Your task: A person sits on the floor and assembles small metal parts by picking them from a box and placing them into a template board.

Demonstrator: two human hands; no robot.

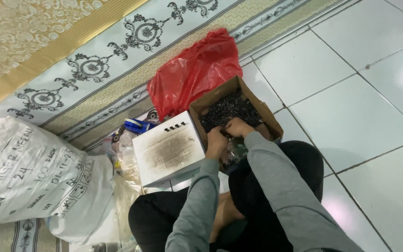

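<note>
A brown cardboard box full of small dark parts sits on the floor in front of my crossed legs. My right hand reaches into the box's near edge, fingers curled among the dark parts. My left hand is right beside it at the box's near corner, fingers bent down onto something small; what it grips is hidden. A clear plastic bag lies just below both hands. Both arms wear grey sleeves.
A white box with a dirty lid stands left of the brown box. A red plastic bag lies behind them. A large white printed sack lies at the left on a patterned carpet. White floor tiles spread to the right.
</note>
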